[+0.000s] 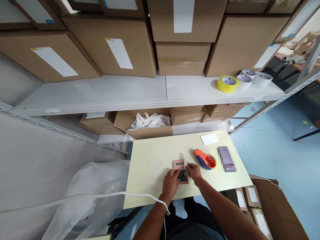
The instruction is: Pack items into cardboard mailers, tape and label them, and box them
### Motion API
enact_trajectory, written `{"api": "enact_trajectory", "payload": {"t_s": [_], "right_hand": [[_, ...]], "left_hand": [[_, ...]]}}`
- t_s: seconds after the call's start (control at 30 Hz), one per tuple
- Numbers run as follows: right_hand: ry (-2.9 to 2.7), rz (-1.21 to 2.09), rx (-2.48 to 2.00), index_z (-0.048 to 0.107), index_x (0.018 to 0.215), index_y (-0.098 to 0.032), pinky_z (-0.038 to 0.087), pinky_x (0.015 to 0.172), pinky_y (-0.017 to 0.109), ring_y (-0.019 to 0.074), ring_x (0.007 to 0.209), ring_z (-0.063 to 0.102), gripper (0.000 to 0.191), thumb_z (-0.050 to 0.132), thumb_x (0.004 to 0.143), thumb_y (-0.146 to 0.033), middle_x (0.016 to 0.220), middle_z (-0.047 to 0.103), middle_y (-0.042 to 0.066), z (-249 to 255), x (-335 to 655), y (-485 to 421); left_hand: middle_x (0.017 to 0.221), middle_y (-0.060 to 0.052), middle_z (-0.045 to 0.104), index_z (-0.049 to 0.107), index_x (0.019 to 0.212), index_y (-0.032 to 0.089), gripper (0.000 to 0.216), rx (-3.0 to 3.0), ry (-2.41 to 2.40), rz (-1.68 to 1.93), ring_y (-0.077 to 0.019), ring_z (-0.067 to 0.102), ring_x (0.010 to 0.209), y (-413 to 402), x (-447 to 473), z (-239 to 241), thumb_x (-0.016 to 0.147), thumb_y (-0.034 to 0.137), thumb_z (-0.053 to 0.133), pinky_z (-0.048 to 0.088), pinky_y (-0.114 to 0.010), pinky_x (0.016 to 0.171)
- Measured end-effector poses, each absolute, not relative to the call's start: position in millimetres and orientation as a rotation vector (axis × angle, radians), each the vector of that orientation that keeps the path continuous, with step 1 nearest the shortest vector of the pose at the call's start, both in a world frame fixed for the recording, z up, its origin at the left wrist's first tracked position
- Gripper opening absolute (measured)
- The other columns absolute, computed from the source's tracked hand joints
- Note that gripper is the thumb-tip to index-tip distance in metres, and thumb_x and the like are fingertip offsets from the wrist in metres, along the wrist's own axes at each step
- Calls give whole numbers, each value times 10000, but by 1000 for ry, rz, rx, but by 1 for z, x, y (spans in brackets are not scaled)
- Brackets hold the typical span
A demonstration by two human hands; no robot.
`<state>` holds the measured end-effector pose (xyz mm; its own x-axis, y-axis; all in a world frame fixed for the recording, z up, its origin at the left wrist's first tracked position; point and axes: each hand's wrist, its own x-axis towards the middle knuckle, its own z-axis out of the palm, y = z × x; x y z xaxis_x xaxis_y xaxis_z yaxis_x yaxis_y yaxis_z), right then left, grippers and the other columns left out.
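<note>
A small flat pinkish packet (178,163) with dark lettering and a colourful picture lies on the cream tabletop (147,166). My left hand (171,182) grips its left side, thumb and fingertips closed over the edge. On the packet's right side, my right hand (194,172) pinches a pale, translucent strip (185,162) that runs along that edge; whether this is tape or wrapping I cannot tell. Just right of my right hand rests an orange and blue tape dispenser (203,159) holding a yellow-edged roll.
A white card (209,138) and a pixelated purple item (226,159) lie on the table's right side. Behind stands a shelf (120,90) with cartons (120,46) and tape rolls (227,84). A white cable (112,194) crosses my left forearm. An open carton (280,206) stands lower right.
</note>
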<state>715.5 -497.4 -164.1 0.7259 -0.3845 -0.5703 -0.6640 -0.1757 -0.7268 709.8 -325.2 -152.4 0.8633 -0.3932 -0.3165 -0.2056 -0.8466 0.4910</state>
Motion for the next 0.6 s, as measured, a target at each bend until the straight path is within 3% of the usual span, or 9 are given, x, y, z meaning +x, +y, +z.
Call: {"api": "enact_trajectory", "payload": {"t_s": [0.2, 0.3, 0.4, 0.6], "right_hand": [[775, 374, -2018, 632, 805, -204, 442, 607, 252, 193, 730, 672, 85, 635, 768, -280, 762, 713, 39, -145, 730, -480], [725, 391, -2081, 599, 942, -209, 440, 613, 257, 192, 711, 673, 199, 635, 746, -211, 761, 704, 25, -132, 740, -456], [643, 412, -2137, 547, 1072, -206, 447, 632, 263, 192, 710, 674, 346, 615, 738, -150, 739, 700, 6, -121, 748, -426], [485, 441, -1908, 556, 1034, -217, 502, 645, 269, 168, 673, 674, 322, 680, 737, -230, 737, 696, -20, -122, 748, -381]], "left_hand": [[1210, -100, 692, 600, 1313, 248, 383, 2261, -219, -606, -262, 631, 1137, -310, 720, -147, 975, 327, 439, 474, -387, 983], [1161, -83, 700, 597, 1217, 238, 340, 2099, -134, -421, -248, 649, 1114, -299, 714, -135, 912, 385, 563, 495, -362, 954], [1040, -71, 696, 625, 989, 222, 181, 2057, -157, -242, -244, 649, 1047, -286, 705, -123, 836, 318, 624, 501, -365, 931], [911, -35, 723, 591, 891, 234, 156, 1963, 153, -305, -211, 692, 877, -254, 704, -132, 839, 376, 626, 511, -332, 823]]}}
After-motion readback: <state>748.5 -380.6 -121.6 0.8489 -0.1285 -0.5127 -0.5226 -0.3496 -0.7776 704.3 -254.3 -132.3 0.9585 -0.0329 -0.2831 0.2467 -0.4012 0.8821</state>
